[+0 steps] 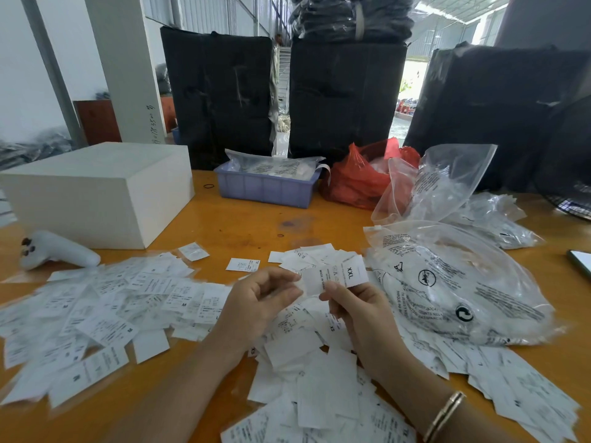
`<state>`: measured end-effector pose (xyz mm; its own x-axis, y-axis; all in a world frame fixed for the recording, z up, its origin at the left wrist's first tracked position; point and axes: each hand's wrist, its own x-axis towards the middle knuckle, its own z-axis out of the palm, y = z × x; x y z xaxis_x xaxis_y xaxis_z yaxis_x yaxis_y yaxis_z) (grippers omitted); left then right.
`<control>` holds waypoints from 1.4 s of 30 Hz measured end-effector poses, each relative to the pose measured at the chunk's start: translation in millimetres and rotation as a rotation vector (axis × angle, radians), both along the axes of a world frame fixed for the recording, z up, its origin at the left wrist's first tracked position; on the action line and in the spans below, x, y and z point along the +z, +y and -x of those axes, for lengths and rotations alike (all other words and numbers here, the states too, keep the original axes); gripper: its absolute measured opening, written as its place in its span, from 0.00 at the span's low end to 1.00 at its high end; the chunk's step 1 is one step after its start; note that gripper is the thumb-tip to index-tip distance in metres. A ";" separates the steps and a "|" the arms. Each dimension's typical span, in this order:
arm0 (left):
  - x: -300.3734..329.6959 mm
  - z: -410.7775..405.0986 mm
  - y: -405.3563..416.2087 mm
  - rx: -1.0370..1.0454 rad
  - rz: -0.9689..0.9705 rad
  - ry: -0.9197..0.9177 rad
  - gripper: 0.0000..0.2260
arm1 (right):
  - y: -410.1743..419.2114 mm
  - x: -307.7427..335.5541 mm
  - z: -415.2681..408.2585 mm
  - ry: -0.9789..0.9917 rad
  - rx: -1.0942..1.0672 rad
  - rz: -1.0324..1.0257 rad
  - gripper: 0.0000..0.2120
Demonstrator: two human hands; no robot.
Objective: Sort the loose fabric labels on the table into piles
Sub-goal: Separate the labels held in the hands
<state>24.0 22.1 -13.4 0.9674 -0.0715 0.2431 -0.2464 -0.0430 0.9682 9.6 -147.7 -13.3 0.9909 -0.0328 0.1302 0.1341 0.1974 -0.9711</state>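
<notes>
An XXL label (335, 274) is pinched between both hands, left hand (259, 302) and right hand (358, 306), fingers curled.

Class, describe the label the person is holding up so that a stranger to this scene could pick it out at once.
Start at the orange wooden table and find the two hands near its middle. Both pinch a white label above the scattered loose ones. It alone is lifted off the table, and it reads XXL.
</notes>
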 end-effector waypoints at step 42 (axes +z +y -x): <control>-0.3 0.2 -1.4 -0.038 -0.126 0.056 0.05 | 8.8 4.2 4.5 0.010 -0.018 0.444 0.09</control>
